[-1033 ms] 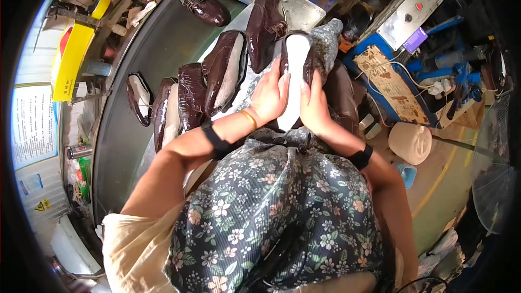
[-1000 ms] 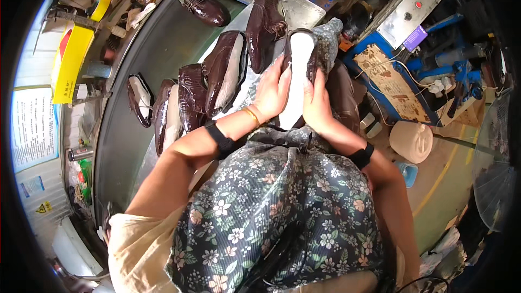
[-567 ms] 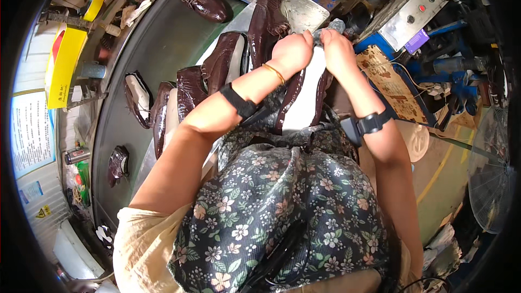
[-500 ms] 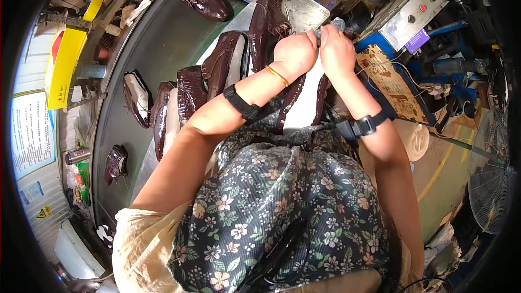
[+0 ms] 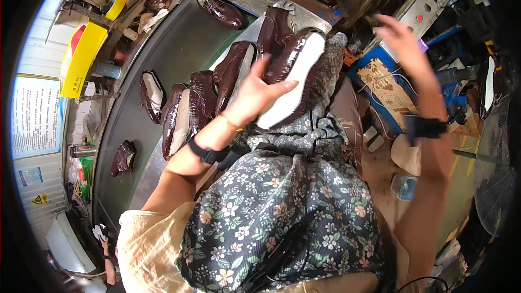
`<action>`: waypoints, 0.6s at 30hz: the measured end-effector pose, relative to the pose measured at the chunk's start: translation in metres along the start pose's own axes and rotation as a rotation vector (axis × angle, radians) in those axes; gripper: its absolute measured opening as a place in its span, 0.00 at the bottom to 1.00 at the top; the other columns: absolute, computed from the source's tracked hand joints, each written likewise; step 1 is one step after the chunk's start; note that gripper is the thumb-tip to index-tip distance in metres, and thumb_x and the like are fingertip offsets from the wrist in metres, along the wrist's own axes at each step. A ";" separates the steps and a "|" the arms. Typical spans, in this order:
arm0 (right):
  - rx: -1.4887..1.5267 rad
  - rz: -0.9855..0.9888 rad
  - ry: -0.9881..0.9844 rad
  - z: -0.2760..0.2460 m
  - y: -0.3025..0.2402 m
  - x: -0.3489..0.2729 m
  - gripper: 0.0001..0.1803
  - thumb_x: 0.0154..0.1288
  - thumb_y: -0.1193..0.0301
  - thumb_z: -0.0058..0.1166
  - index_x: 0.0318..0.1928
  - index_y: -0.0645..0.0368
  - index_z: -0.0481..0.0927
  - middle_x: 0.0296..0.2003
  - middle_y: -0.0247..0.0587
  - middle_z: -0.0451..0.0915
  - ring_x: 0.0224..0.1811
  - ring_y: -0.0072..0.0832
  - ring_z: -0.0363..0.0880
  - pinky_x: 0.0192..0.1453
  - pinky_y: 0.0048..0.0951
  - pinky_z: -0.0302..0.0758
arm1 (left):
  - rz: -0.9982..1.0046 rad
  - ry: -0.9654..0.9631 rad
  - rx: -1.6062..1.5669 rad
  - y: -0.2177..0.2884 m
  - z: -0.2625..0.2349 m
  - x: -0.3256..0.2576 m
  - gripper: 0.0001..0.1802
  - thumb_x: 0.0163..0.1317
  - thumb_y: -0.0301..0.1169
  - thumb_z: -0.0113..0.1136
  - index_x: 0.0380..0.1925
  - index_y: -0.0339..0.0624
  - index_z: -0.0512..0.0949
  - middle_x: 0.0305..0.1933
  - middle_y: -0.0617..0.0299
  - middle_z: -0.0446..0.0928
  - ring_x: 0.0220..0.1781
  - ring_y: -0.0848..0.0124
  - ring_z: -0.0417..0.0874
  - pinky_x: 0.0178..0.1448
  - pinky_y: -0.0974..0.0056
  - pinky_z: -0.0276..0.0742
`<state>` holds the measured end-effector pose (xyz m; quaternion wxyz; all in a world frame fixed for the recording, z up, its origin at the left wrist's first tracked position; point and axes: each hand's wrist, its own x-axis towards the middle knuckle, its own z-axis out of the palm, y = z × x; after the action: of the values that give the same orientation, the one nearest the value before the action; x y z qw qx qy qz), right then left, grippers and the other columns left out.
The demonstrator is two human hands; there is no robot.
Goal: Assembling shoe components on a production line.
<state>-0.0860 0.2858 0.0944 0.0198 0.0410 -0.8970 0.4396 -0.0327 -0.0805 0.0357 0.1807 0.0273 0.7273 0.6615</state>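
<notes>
My left hand (image 5: 254, 93) grips a glossy dark brown shoe (image 5: 296, 73), thumb pressed on its white sole. The shoe leans above my lap with its sole turned up; the fingers beneath it are hidden. Away from the shoe, my right hand (image 5: 404, 43) is raised in front of the machine's control panel (image 5: 420, 13). It looks empty, fingers stretched out and somewhat blurred. Beyond my left hand, more brown shoes stand in a row, among them one upright shoe (image 5: 271, 30) and one tilted shoe (image 5: 234, 68).
On the left curves a dark conveyor belt (image 5: 163, 43) carrying a laced shoe (image 5: 221, 11) and others. A yellow box (image 5: 84, 59) sits on the shelf beside it. At right are a worn board (image 5: 388, 89) and a fan (image 5: 494, 184). Another person's hand (image 5: 105, 245) shows at lower left.
My hands, together at the shoe's far end before, have parted. The right has swung away to the right; the left has drawn back onto the shoe's sole. The view has shifted slightly.
</notes>
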 end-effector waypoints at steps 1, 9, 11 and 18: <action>-0.116 0.032 0.028 -0.060 0.030 -0.001 0.26 0.67 0.61 0.56 0.62 0.59 0.74 0.53 0.45 0.81 0.54 0.28 0.79 0.59 0.28 0.72 | 0.201 0.188 0.529 0.012 -0.017 -0.005 0.55 0.50 0.38 0.75 0.71 0.35 0.50 0.57 0.41 0.75 0.49 0.56 0.82 0.57 0.60 0.77; -1.432 0.705 0.663 -0.308 0.179 -0.121 0.41 0.57 0.51 0.56 0.72 0.32 0.58 0.67 0.48 0.64 0.60 0.56 0.72 0.64 0.49 0.69 | 0.367 -0.378 1.201 -0.054 -0.038 -0.067 0.36 0.59 0.36 0.64 0.67 0.46 0.64 0.76 0.47 0.49 0.79 0.51 0.46 0.74 0.33 0.43; -1.471 0.684 0.637 -0.286 0.162 -0.116 0.40 0.58 0.49 0.52 0.72 0.33 0.57 0.68 0.40 0.64 0.61 0.53 0.71 0.63 0.48 0.69 | 0.396 -0.417 1.332 -0.060 -0.033 -0.070 0.21 0.62 0.38 0.59 0.56 0.51 0.77 0.63 0.55 0.73 0.75 0.61 0.60 0.75 0.37 0.47; -0.247 -0.081 1.008 -0.096 0.015 -0.155 0.31 0.59 0.74 0.65 0.63 0.62 0.71 0.56 0.45 0.75 0.54 0.30 0.74 0.59 0.31 0.72 | 0.461 -0.413 0.692 0.030 0.026 -0.033 0.30 0.65 0.46 0.58 0.60 0.37 0.71 0.47 0.40 0.80 0.45 0.49 0.83 0.46 0.52 0.78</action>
<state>0.0669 0.3798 0.1302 0.4712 -0.1438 -0.8189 0.2943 0.0001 -0.0611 0.0710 0.1501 0.3782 0.8290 0.3836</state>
